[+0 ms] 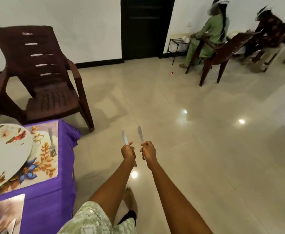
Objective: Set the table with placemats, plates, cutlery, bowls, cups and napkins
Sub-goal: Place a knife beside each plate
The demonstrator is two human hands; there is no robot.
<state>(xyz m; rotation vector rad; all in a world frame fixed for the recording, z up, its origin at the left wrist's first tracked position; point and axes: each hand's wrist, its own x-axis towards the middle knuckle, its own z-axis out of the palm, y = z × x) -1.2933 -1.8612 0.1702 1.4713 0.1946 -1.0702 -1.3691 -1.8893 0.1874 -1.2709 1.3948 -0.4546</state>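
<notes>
My left hand (128,152) grips a steel table knife (125,138) by its handle, blade pointing away from me. My right hand (148,152) grips a second knife (140,133) the same way. Both hands are held out over the tiled floor, to the right of the table. On the table's purple cloth (65,159) lies a floral placemat (44,164) with a white flowered plate (5,152) on it and a fork (52,141) beside the plate. A second placemat (5,211) shows at the bottom left.
A dark brown plastic chair (42,76) stands behind the table corner. Two people sit on chairs (222,53) at the far right by a small rack (177,44). A dark door (146,27) is in the back wall. Glossy floor tiles (206,132) spread to my right.
</notes>
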